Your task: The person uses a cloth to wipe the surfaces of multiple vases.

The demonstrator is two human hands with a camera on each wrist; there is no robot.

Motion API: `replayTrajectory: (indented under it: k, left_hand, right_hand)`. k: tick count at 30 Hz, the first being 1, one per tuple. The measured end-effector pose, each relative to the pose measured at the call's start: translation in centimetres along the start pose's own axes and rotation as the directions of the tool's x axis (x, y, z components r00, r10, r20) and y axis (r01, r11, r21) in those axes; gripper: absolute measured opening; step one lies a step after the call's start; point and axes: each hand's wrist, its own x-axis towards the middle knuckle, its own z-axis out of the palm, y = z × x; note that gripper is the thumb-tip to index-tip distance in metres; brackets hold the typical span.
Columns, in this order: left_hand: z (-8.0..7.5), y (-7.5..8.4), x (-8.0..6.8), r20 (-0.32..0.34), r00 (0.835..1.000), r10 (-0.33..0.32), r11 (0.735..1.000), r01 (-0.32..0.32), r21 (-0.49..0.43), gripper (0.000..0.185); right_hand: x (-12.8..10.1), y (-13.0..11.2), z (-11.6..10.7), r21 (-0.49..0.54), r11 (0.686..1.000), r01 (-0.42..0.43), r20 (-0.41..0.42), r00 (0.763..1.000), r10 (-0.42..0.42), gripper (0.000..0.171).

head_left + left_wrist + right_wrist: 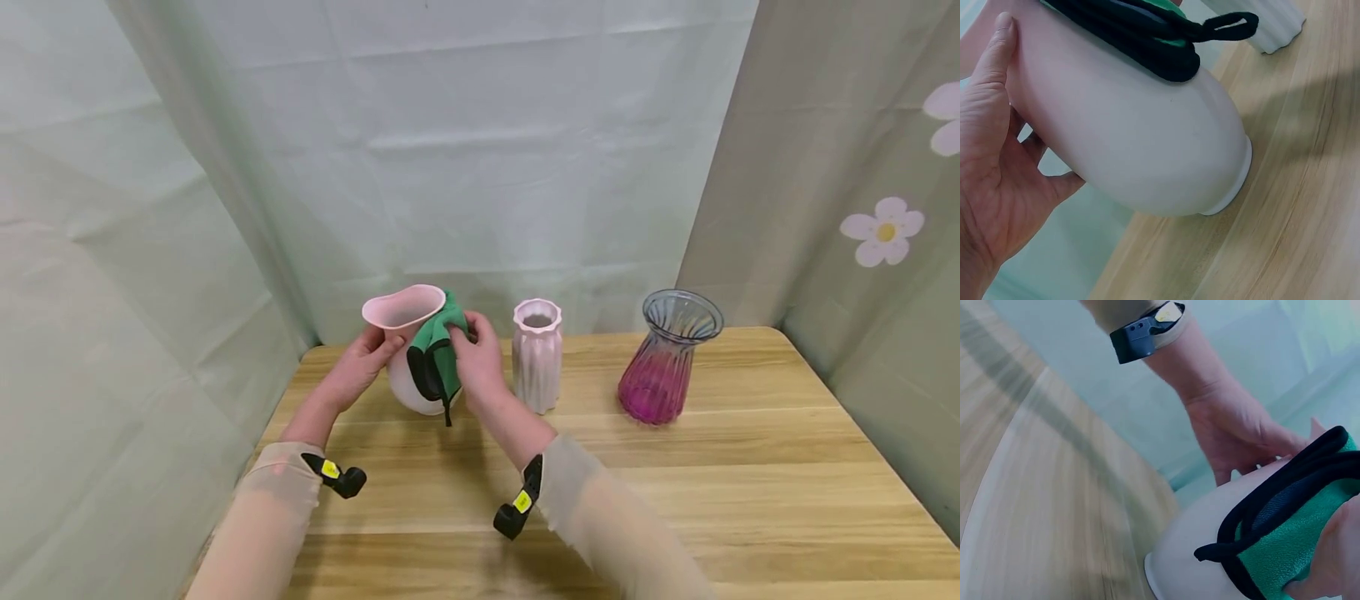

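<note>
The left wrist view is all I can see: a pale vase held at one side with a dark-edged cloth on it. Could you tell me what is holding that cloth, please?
Observer: The right hand presses the green cloth against the pink vase, near its neck.
Operator: Thank you. What does the vase's mouth look like?
Observer: A wide flared pink rim, open, tipped slightly toward the left hand.
Operator: Is anything else on the table besides the ribbed vase?
Observer: Yes, a glass vase, clear on top and magenta below, stands right of the ribbed vase on the wooden table.
</note>
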Motion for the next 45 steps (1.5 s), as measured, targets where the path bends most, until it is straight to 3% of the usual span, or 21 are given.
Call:
replayTrajectory:
  k: [10,16,25,31,37,45]
  left_hand:
    - [-0.5,-0.1,-0.2,-0.022,1.0,0.004,1.0,-0.004,0.024,0.051]
    - [-0.4,0.1,-0.4,-0.022,1.0,-0.003,1.0,0.004,0.025,0.053]
    - [-0.3,-0.3,-0.1,-0.006,0.999,0.033,0.999,-0.033,0.003,0.055]
    - [0.0,-0.2,0.0,0.006,0.999,0.04,0.999,-0.04,-0.012,0.054]
    - [0.2,-0.1,-0.2,0.001,1.0,0.016,1.0,-0.016,-0.003,0.055]
    - [0.2,0.0,-0.1,-0.006,1.0,0.027,1.0,-0.027,0.004,0.054]
  right_hand:
    - [-0.3,0.3,1.1,-0.076,0.994,0.082,-0.005,0.997,-0.082,0.029]
    - [-0.5,0.1,1.1,-0.087,0.993,0.075,0.0,0.997,-0.075,0.025]
    - [-0.3,1.0,0.6,-0.195,0.973,0.12,0.041,0.993,-0.115,0.014]
    - [-0.9,3.3,-0.6,-0.26,0.953,0.153,0.049,0.988,-0.145,0.014]
    - [-1.9,6.5,-1.9,-0.252,0.964,0.089,0.037,0.996,-0.083,0.018]
    - [-2.3,8.2,-2.2,-0.235,0.967,0.097,-0.011,0.995,-0.102,0.019]
